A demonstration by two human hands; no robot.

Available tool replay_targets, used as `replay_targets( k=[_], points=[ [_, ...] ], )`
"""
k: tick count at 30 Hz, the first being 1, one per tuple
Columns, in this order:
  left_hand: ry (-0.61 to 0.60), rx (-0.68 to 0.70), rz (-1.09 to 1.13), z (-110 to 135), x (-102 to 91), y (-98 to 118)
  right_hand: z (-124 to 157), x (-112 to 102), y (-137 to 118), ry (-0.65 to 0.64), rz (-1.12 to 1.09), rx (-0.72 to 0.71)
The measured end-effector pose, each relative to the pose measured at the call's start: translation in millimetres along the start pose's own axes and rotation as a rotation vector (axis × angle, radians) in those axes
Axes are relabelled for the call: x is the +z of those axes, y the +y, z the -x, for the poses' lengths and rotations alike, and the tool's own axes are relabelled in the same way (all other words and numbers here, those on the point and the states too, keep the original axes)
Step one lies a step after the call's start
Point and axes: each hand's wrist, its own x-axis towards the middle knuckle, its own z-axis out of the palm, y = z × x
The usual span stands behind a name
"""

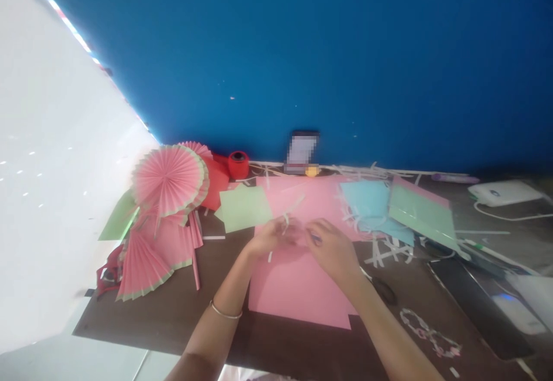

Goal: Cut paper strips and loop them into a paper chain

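Over a stack of pink paper sheets [298, 294], both hands meet with their fingertips close together. My left hand [273, 237] is closed in a pinch, with a thin white strip [286, 223] showing at its fingers. My right hand [334, 251] has thumb and fingers pressed together beside it; a small bluish spot shows between them, too blurred to name. Motion smears the fingertips. Another short white strip lies on the pink paper just below the left hand. A light green sheet [244, 208] lies left of the hands.
Pleated pink paper fans [166, 182] stand at the left by a red tape roll [238, 165]. Blue paper [367, 196], green sheets [421, 214] and white scraps [386, 252] lie right. A dark phone-like slab [479, 306], bracelet [430, 332] and white device [503, 192] are farther right. A blue wall stands behind.
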Motion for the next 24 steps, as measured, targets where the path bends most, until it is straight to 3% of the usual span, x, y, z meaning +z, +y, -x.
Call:
replay_targets(
  k=[5, 12, 24],
  points=[
    [0.063, 0.086, -0.184, 2.2, -3.4, 0.1, -1.3, -6.4, 1.7, -0.039, 0.060, -0.002],
    [0.009, 0.016, -0.254, 2.1, -2.4, -4.1, -10.5, -13.4, 6.7, -0.118, 0.133, -0.048],
    [-0.070, 0.013, -0.387, 4.7, 0.2, -0.7, -32.2, -27.9, 16.4, -0.384, -0.009, 0.082]
  ],
)
